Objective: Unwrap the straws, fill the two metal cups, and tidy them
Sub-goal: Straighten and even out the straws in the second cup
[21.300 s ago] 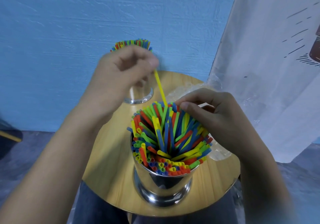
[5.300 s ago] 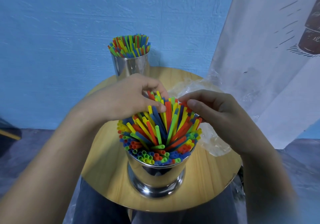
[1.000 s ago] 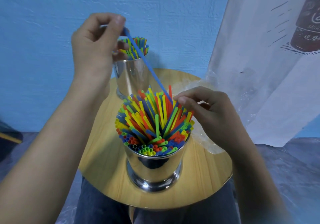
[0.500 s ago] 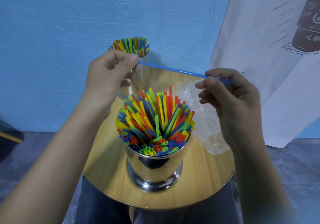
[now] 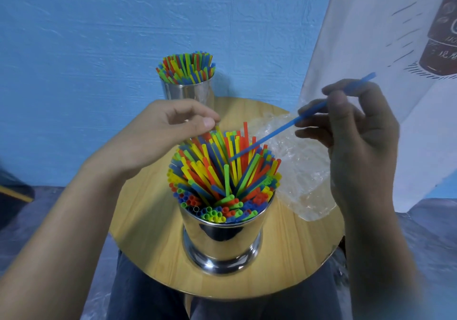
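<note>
The near cup (image 5: 222, 243) stands at the front middle of the tabletop (image 5: 148, 233), packed with straws (image 5: 222, 176) that fan out above its rim. The far cup (image 5: 188, 94) stands at the tabletop's back edge, a little to the left and well apart, and it holds a second bundle (image 5: 185, 68). A plastic wrapper (image 5: 301, 171) lies on the right of the tabletop, just beside the near cup. The left hand (image 5: 153, 134) hangs over the rear left of the straws, fingertips at their tips. The right hand (image 5: 358, 134) is above the wrapper, holding a single straw (image 5: 272, 134) — its lower end reaches down-left to the top of the straws. A wall (image 5: 99, 35) stands behind, and a hanging sheet (image 5: 358, 35) is at the right.
</note>
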A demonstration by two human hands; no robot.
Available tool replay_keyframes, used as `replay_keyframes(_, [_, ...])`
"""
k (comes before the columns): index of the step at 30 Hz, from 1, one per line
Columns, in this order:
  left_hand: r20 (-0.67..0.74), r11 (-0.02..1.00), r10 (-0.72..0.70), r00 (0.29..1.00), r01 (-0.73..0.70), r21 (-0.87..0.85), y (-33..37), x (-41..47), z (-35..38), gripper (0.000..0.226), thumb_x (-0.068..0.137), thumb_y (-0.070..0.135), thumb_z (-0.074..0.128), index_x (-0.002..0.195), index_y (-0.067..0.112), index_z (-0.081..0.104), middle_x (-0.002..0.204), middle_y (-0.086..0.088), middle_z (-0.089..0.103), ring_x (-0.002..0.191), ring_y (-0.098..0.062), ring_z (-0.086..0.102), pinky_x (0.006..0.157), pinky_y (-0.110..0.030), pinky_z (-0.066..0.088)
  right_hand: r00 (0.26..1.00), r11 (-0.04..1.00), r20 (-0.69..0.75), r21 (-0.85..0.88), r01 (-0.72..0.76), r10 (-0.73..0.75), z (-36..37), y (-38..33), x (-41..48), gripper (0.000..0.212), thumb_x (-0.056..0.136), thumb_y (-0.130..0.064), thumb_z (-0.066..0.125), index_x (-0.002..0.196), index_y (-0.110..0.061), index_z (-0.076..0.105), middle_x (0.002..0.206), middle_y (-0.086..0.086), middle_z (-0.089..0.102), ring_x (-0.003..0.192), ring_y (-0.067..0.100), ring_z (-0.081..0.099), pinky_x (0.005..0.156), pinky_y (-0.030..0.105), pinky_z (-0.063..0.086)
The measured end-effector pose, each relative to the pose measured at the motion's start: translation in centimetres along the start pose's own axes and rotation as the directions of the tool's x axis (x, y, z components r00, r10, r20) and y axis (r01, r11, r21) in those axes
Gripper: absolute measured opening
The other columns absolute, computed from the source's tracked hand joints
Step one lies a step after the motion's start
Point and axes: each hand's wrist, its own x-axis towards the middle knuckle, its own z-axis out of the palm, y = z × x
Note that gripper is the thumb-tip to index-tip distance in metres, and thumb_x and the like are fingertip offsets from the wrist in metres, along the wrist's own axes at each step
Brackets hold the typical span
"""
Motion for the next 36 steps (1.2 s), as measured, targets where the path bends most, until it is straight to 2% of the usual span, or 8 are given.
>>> replay_keyframes(4, [-0.004, 1.000, -0.019, 1.000, 0.019, 0.007, -0.3, -0.1, -0.2, 0.018, 0.094, 0.040, 0.066, 0.102, 0.029, 0.078, 0.101, 0.002, 0.078, 0.096, -0.012, 0.072, 0.089, -0.039, 0.054, 0.995, 0.991, 0.102, -0.132, 0.002, 0.011, 1.0, 0.7, -0.4, 0.018, 0.103, -0.006, 0.058, 0.116, -0.018, 0.056, 0.083, 0.008, 0.076, 0.075, 0.023, 0.072, 0.073, 0.032, 0.059])
replay_keyframes(9, [-0.008, 0.998, -0.061, 0.998, 0.061, -0.036, -0.6, -0.4, -0.9, 0.022, 0.100, 0.030, 0.058, 0.094, 0.029, 0.079, 0.098, 0.006, 0.078, 0.086, -0.005, 0.068, 0.070, -0.017, 0.054, 0.988, 0.969, 0.149, -0.246, 0.008, 0.030, 1.5, 1.6, -0.8, 0.038, 0.095, -0.012, 0.072, 0.120, -0.033, 0.053, 0.080, 0.004, 0.074, 0.078, 0.020, 0.073, 0.079, 0.040, 0.060])
replay_keyframes(14, [0.078, 0.992, -0.103, 0.992, 0.108, -0.062, -1.0, -0.7, -1.5, 0.022, 0.094, 0.034, 0.060, 0.099, 0.028, 0.080, 0.104, -0.001, 0.079, 0.098, -0.019, 0.073, 0.085, -0.036, 0.054, 0.958, 0.915, 0.278, -0.401, 0.054, 0.065, 1.4, 2.8, -0.5, 0.012, 0.097, -0.023, 0.070, 0.100, -0.034, 0.071, 0.094, -0.016, 0.073, 0.093, 0.011, 0.070, 0.078, 0.035, 0.058])
replay_keyframes(19, [0.088, 0.991, -0.123, 0.989, 0.128, -0.051, -0.9, -0.7, -1.4, 0.023, 0.094, 0.035, 0.060, 0.103, 0.027, 0.079, 0.106, 0.000, 0.079, 0.105, -0.025, 0.072, 0.098, -0.052, 0.053, 0.893, 0.926, 0.419, -0.378, 0.011, 0.161, 1.3, 2.8, -0.2, 0.015, 0.100, -0.026, 0.063, 0.097, -0.031, 0.076, 0.098, -0.021, 0.075, 0.097, 0.002, 0.070, 0.077, 0.016, 0.053])
replay_keyframes(24, [0.066, 0.992, -0.113, 0.991, 0.116, -0.045, -0.7, -0.1, -0.8, 0.022, 0.096, 0.037, 0.059, 0.105, 0.029, 0.078, 0.106, 0.004, 0.078, 0.101, -0.021, 0.072, 0.089, -0.044, 0.055, 0.889, 0.955, 0.438, -0.295, -0.001, 0.136, 1.2, 2.7, -0.1, 0.021, 0.101, -0.016, 0.062, 0.102, -0.034, 0.073, 0.095, -0.017, 0.076, 0.096, 0.008, 0.072, 0.077, 0.023, 0.056])
replay_keyframes(28, [0.105, 0.996, -0.062, 0.993, 0.068, -0.056, -0.3, 0.0, 0.6, 0.030, 0.100, 0.044, 0.054, 0.117, 0.032, 0.074, 0.120, 0.008, 0.074, 0.116, -0.014, 0.068, 0.105, -0.047, 0.050, 0.885, 0.960, 0.438, -0.278, -0.035, 0.159, 1.1, 2.9, -0.1, 0.019, 0.103, -0.019, 0.056, 0.104, -0.029, 0.072, 0.096, -0.017, 0.076, 0.098, 0.007, 0.072, 0.077, 0.017, 0.055])
replay_keyframes(30, [0.164, 0.992, -0.084, 0.983, 0.098, -0.080, -0.2, 0.0, 1.0, 0.032, 0.100, 0.040, 0.053, 0.124, 0.029, 0.072, 0.122, 0.005, 0.074, 0.116, -0.015, 0.069, 0.103, -0.046, 0.052, 0.872, 0.958, 0.460, -0.284, -0.038, 0.171, 1.1, 2.9, -0.1, 0.020, 0.102, -0.022, 0.055, 0.105, -0.031, 0.073, 0.098, -0.016, 0.076, 0.098, 0.007, 0.072, 0.078, 0.015, 0.053])
replay_keyframes(36, [0.136, 0.986, -0.165, 0.977, 0.161, 0.044, -0.3, 0.2, 0.1, 0.023, 0.095, 0.042, 0.064, 0.114, 0.035, 0.075, 0.115, 0.009, 0.076, 0.111, -0.019, 0.071, 0.105, -0.054, 0.050, 0.869, 0.954, 0.455, -0.294, -0.058, 0.193, 0.5, 2.8, -0.1, 0.021, 0.101, -0.033, 0.054, 0.110, -0.032, 0.072, 0.100, -0.016, 0.075, 0.099, 0.011, 0.071, 0.076, 0.021, 0.056])
